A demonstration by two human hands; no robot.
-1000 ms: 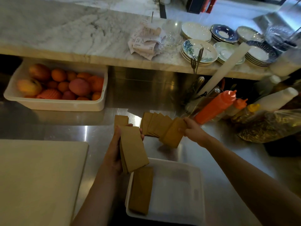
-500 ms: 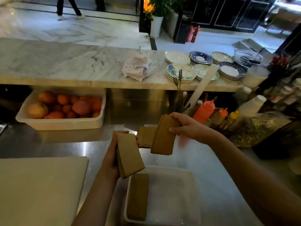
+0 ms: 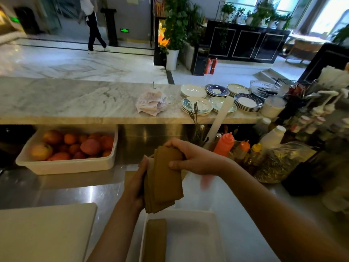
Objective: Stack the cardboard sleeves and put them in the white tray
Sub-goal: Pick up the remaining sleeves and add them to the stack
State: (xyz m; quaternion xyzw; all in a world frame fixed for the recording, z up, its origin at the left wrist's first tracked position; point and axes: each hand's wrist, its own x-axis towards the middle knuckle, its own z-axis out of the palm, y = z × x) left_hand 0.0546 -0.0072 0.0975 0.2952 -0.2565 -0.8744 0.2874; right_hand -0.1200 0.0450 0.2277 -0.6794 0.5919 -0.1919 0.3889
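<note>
Head view, the only one supplied. Both hands meet above the steel worktop (image 3: 62, 188), just beyond the far rim of the white tray (image 3: 188, 211). The left hand (image 3: 135, 183) grips a bundle of cardboard sleeves (image 3: 163, 183) from its left edge, fingers curled round the back. The right hand (image 3: 190, 160) clasps the top of the same bundle, thumb pressed on the front face, fingers over the upper edge. The sleeves are not squared: their lower corners fan out unevenly over the tray's rim.

A second stack of sleeves (image 3: 156, 241) already lies flat in the tray, along its left wall. One more brown edge (image 3: 130, 175) shows on the worktop behind the left hand; whether it is a loose sleeve cannot be confirmed.

Assessment: the step in hand is the merging of two handfuls into one stack. The next move calls for aligning the edges, tapping or squeezing them flush, then lowering the bundle into the bare part of the tray beside the stack there.
</note>
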